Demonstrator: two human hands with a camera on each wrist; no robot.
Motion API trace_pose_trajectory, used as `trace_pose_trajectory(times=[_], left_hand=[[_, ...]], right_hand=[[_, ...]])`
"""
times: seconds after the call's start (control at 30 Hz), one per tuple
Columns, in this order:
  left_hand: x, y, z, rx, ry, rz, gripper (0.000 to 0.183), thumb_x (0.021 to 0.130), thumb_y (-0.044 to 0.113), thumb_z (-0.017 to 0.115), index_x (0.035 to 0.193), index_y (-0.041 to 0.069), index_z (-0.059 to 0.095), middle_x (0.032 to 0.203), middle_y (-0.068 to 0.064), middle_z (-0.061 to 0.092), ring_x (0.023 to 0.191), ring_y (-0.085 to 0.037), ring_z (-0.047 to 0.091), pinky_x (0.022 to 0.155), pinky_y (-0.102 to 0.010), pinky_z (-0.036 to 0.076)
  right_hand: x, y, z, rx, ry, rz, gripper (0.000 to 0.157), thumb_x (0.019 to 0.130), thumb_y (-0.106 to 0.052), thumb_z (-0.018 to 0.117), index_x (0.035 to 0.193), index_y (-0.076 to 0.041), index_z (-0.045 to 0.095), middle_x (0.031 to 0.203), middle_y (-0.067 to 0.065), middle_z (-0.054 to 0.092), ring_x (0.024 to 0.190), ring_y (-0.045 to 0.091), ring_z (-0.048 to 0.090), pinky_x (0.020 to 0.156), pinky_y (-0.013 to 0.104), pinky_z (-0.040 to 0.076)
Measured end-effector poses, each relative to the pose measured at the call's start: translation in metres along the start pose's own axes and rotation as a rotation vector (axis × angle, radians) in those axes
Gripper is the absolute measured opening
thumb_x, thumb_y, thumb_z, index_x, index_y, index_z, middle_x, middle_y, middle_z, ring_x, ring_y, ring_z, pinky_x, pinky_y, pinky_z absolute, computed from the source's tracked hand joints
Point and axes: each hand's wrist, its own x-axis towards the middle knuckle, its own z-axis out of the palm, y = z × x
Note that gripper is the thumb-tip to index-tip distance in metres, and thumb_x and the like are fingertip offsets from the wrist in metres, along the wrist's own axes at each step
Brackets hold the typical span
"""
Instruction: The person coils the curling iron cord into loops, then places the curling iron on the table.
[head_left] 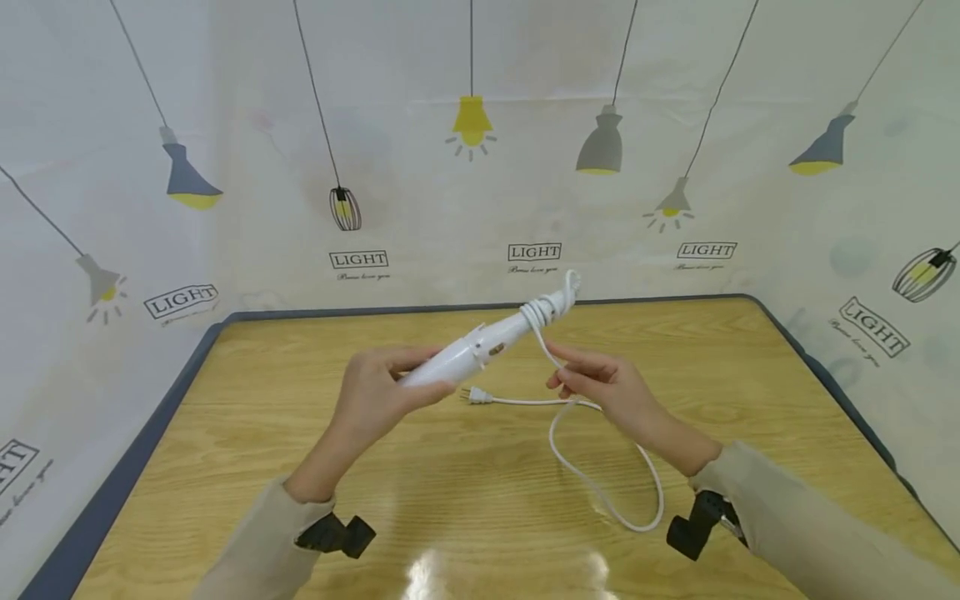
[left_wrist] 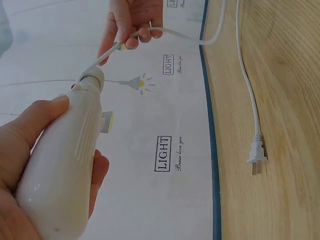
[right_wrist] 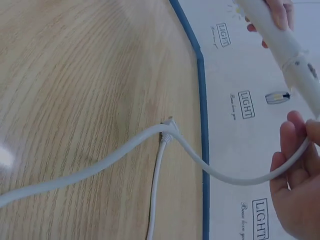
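Observation:
My left hand point(head_left: 372, 393) grips the thick end of a white, tube-shaped electric appliance point(head_left: 450, 362), holding it tilted above the table. Its narrower end points up to the right, with several turns of white cord point(head_left: 535, 313) wound round it. In the head view, my right hand point(head_left: 613, 393) pinches the cord just below those turns. The right wrist view shows the cord point(right_wrist: 240, 181) running between thumb and fingers. From there a loose loop drops toward the tabletop, and the two-pin plug point(left_wrist: 257, 151) lies on the wood. The exact kind of appliance cannot be told.
A wood-grain table point(head_left: 300, 533) with a dark blue edge lies beneath both hands. White sheeting point(head_left: 420, 183) printed with hanging lamps and the word LIGHT stands behind it and at both sides. Black devices point(head_left: 701, 521) are strapped to both wrists over beige sleeves.

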Motion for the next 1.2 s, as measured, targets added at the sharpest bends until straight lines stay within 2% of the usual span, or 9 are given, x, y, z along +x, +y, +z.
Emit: trace_pose_trajectory(times=[0.17, 0.33, 0.47, 0.57, 0.67, 0.7, 0.8, 1.03, 1.2], left_hand=[[-0.004, 0.004, 0.001, -0.176, -0.092, -0.033, 0.042, 0.068, 0.028, 0.081, 0.108, 0.018, 0.07, 0.105, -0.001, 0.066, 0.072, -0.02, 0.063, 0.058, -0.034, 0.052], [-0.008, 0.007, 0.0, -0.252, -0.169, 0.014, 0.041, 0.069, 0.024, 0.081, 0.108, 0.017, 0.07, 0.104, -0.002, 0.067, 0.073, -0.021, 0.064, 0.059, -0.036, 0.053], [-0.012, 0.009, -0.003, -0.243, -0.224, 0.071, 0.042, 0.068, 0.022, 0.082, 0.108, 0.015, 0.07, 0.103, -0.004, 0.067, 0.073, -0.02, 0.064, 0.059, -0.034, 0.053], [-0.015, 0.01, -0.005, -0.231, -0.269, 0.113, 0.044, 0.068, 0.021, 0.082, 0.109, 0.013, 0.069, 0.103, -0.005, 0.067, 0.075, -0.018, 0.065, 0.059, -0.033, 0.053], [-0.017, 0.009, -0.007, -0.231, -0.311, 0.15, 0.043, 0.069, 0.019, 0.081, 0.109, 0.01, 0.069, 0.103, -0.006, 0.067, 0.078, -0.018, 0.065, 0.06, -0.033, 0.053], [-0.017, 0.009, -0.007, -0.232, -0.323, 0.158, 0.043, 0.069, 0.018, 0.081, 0.109, 0.01, 0.069, 0.103, -0.007, 0.067, 0.078, -0.018, 0.065, 0.06, -0.033, 0.053], [-0.018, 0.007, -0.009, -0.223, -0.35, 0.184, 0.042, 0.07, 0.018, 0.08, 0.109, 0.009, 0.069, 0.103, -0.006, 0.067, 0.079, -0.017, 0.065, 0.061, -0.032, 0.053], [-0.018, 0.008, -0.011, -0.16, -0.38, 0.279, 0.042, 0.07, 0.02, 0.079, 0.108, 0.006, 0.068, 0.106, -0.008, 0.066, 0.081, -0.016, 0.065, 0.062, -0.03, 0.053], [-0.019, 0.005, -0.012, -0.106, -0.406, 0.304, 0.041, 0.071, 0.024, 0.079, 0.108, 0.009, 0.069, 0.1, -0.005, 0.068, 0.073, -0.012, 0.064, 0.057, -0.029, 0.052]], right_hand=[[0.005, 0.008, -0.01, 0.118, 0.0, 0.054, 0.031, 0.087, -0.001, 0.06, 0.104, -0.025, 0.07, 0.092, -0.001, 0.07, 0.086, 0.014, 0.064, 0.08, 0.032, 0.049], [0.012, 0.009, -0.019, 0.126, -0.094, 0.059, 0.024, 0.082, 0.003, 0.064, 0.091, -0.018, 0.073, 0.089, 0.002, 0.07, 0.086, 0.017, 0.065, 0.08, 0.032, 0.049], [0.018, 0.005, -0.029, -0.01, -0.167, 0.085, 0.019, 0.076, 0.005, 0.07, 0.087, -0.011, 0.069, 0.084, 0.002, 0.068, 0.08, 0.016, 0.064, 0.076, 0.031, 0.051], [0.023, 0.001, -0.04, -0.194, -0.267, -0.001, 0.015, 0.074, 0.001, 0.073, 0.084, -0.008, 0.068, 0.079, -0.004, 0.067, 0.072, 0.01, 0.061, 0.066, 0.027, 0.051], [0.027, -0.003, -0.051, -0.239, -0.43, -0.126, 0.008, 0.081, -0.01, 0.069, 0.089, -0.009, 0.07, 0.082, -0.006, 0.066, 0.069, 0.006, 0.056, 0.061, 0.024, 0.048], [0.029, -0.004, -0.054, -0.207, -0.487, -0.149, 0.009, 0.082, -0.012, 0.068, 0.091, -0.01, 0.07, 0.083, -0.005, 0.066, 0.069, 0.006, 0.055, 0.06, 0.024, 0.048], [0.034, -0.01, -0.06, -0.165, -0.589, -0.082, 0.01, 0.085, -0.015, 0.064, 0.093, -0.014, 0.071, 0.086, -0.002, 0.066, 0.073, 0.008, 0.056, 0.063, 0.024, 0.048], [0.043, -0.029, -0.061, -0.35, -0.651, 0.046, 0.013, 0.082, -0.003, 0.058, 0.086, 0.001, 0.069, 0.081, 0.006, 0.065, 0.071, 0.013, 0.056, 0.06, 0.026, 0.048], [0.047, -0.039, -0.055, -0.44, -0.728, 0.078, 0.008, 0.081, -0.004, 0.064, 0.083, -0.007, 0.071, 0.078, 0.005, 0.067, 0.07, 0.015, 0.057, 0.063, 0.028, 0.048]])
